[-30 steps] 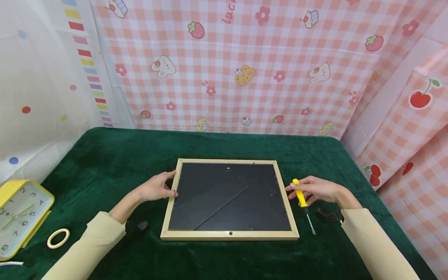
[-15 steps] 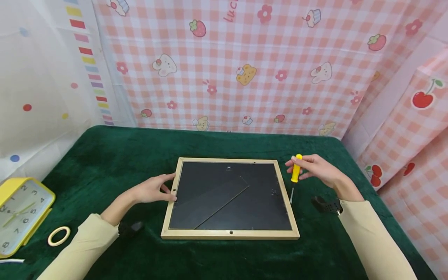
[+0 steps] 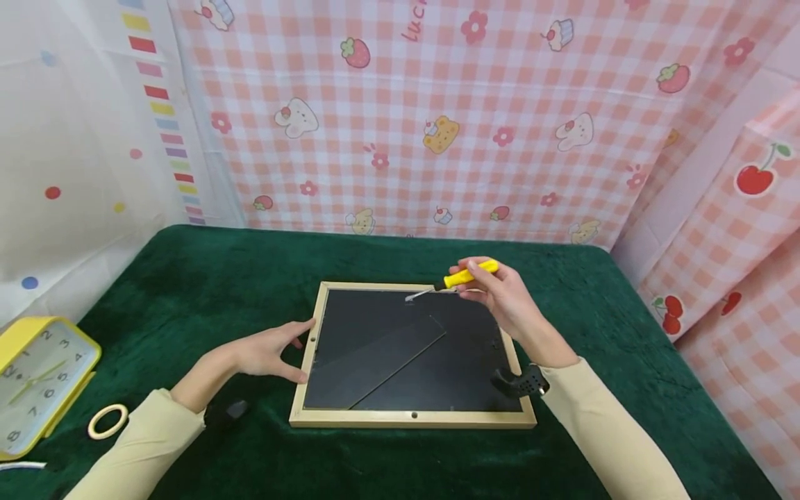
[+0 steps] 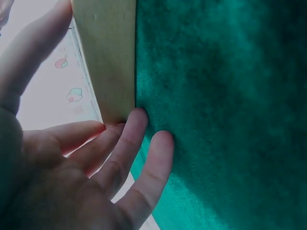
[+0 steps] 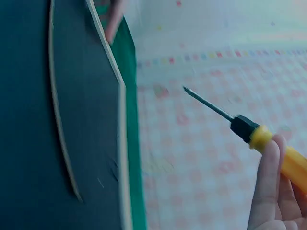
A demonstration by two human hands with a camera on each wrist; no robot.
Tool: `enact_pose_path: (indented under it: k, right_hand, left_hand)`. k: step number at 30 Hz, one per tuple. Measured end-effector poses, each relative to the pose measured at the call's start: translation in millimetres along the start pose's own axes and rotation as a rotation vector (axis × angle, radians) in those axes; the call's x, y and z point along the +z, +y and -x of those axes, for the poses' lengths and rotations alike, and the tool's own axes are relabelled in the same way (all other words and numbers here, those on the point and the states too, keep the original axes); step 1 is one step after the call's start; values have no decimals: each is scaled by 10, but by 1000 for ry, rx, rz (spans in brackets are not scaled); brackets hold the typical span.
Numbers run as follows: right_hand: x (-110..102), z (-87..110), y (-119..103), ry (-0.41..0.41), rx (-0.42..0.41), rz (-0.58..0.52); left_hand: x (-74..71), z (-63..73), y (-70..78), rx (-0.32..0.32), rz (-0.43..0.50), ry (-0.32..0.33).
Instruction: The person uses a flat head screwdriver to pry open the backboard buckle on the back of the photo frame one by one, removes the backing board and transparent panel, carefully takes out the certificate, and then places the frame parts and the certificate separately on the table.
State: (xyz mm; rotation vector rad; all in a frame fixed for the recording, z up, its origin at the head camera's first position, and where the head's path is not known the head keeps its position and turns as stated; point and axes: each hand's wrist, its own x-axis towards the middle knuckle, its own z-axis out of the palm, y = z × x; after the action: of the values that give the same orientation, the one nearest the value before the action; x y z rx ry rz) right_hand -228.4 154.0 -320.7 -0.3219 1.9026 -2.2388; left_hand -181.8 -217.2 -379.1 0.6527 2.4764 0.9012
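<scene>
A picture frame [image 3: 412,419] with a pale wooden border lies back side up on the cloth, its black backing board [image 3: 375,347] showing a slanted stand flap. My left hand [image 3: 265,353] rests against the frame's left side, thumb and fingertips on the wood. In the left wrist view the fingers [image 4: 160,153] look fairly straight along the wooden edge [image 4: 108,57]. Over the frame's upper right part, my right hand [image 3: 503,295] grips a screwdriver [image 3: 462,276] by its yellow handle. Its metal shaft [image 5: 208,104] points left above the board; whether the tip touches is unclear.
A yellow clock [image 3: 46,382] stands at the far left. Near it lie a cream ring [image 3: 107,421] and a white strip [image 3: 21,465]. Dark green cloth [image 3: 375,257] covers the table, with a pink checked curtain [image 3: 400,139] behind.
My right hand has risen and moved left with the screwdriver, from beside the frame to above its top right. My left thumb has slid slightly down the frame's left edge.
</scene>
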Motion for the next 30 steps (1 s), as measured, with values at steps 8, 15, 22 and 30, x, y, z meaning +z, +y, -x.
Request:
enact_pose_path:
  k: [8, 15, 22, 30]
  right_hand:
    - [349, -54, 287, -61, 58, -94]
    - [608, -90, 505, -97, 89, -97]
    - [828, -38, 680, -57, 136, -136]
    - [1013, 36, 864, -66, 167, -114]
  left_hand:
    - [-9, 7, -10, 13, -2, 10]
    - [-8, -11, -14, 12, -25, 8]
    - [6, -24, -32, 9, -27, 11]
    - [16, -26, -29, -17, -22, 7]
